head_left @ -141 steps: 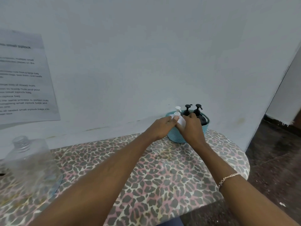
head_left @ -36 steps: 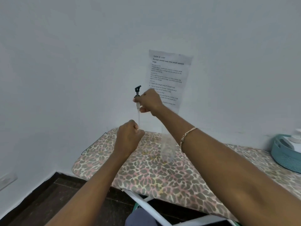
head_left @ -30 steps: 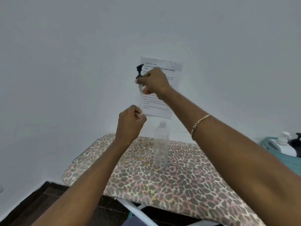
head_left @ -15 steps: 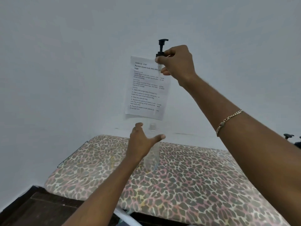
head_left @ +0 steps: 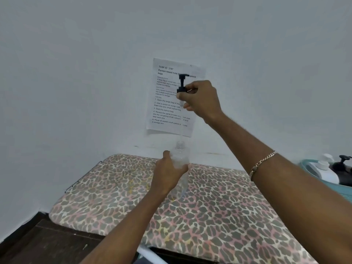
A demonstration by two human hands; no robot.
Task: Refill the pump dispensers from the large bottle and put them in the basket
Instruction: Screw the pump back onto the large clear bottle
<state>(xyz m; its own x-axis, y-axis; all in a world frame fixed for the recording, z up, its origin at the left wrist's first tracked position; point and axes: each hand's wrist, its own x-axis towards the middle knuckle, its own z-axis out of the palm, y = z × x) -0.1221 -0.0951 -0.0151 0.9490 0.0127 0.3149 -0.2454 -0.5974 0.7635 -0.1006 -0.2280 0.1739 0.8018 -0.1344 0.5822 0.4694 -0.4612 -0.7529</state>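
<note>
A clear plastic bottle (head_left: 181, 155) stands upright on the leopard-print board (head_left: 209, 210), its neck uncapped. My left hand (head_left: 168, 173) grips its body. My right hand (head_left: 200, 100) holds a black pump head (head_left: 182, 82) above the bottle, and the pump's thin clear tube (head_left: 181, 130) hangs down toward the neck. At the right edge a teal basket (head_left: 304, 164) holds a white dispenser (head_left: 323, 168) and a black dispenser (head_left: 342, 172).
A printed paper sheet (head_left: 171, 96) is stuck to the white wall behind the bottle. The board's left end has a metal rack edge (head_left: 82, 178). Dark floor (head_left: 38, 242) lies below on the left.
My left hand went from open beside the bottle to gripping it. My right hand came down with the pump head until the tube hangs just over the neck.
</note>
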